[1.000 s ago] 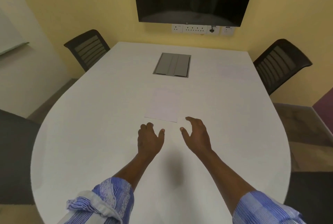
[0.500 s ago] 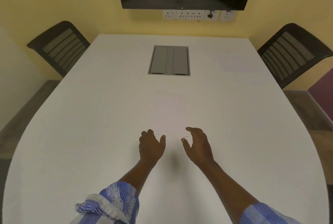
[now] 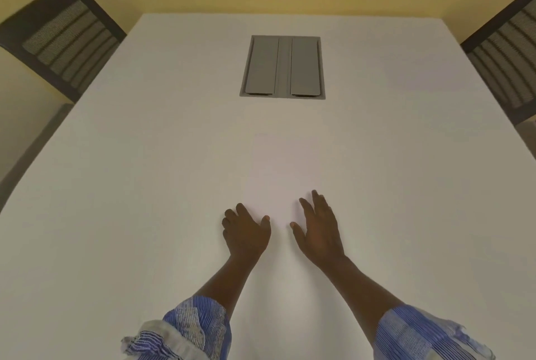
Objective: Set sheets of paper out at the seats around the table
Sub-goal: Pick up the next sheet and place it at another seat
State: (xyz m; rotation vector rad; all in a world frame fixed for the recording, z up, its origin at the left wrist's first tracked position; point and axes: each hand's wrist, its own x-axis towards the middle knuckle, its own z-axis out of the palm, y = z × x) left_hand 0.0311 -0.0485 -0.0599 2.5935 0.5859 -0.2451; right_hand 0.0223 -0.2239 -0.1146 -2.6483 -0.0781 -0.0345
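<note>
Both hands now down on white oval worktop (image 3: pixel 116 185): left hand (image 3: pixel 246 232) w/ curled fingers, right hand (image 3: pixel 319 229) spread flat on pale rectangular paper sheet (image 3: pixel 282 174), lying just ahead of fingertips. Neither grips; pickup likely next.

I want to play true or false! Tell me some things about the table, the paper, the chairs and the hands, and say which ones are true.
1. A white sheet of paper lies flat on the table. True.
2. The left hand is lifting the paper into the air. False: the paper lies flat, and the hand is at its near left corner with nothing gripped.
3. A grey hatch with two flaps sits in the table beyond the paper. True.
4. A red cup stands beside the right hand. False: no cup is there.
5. Dark chairs stand at the far left and far right of the table. True.
</note>
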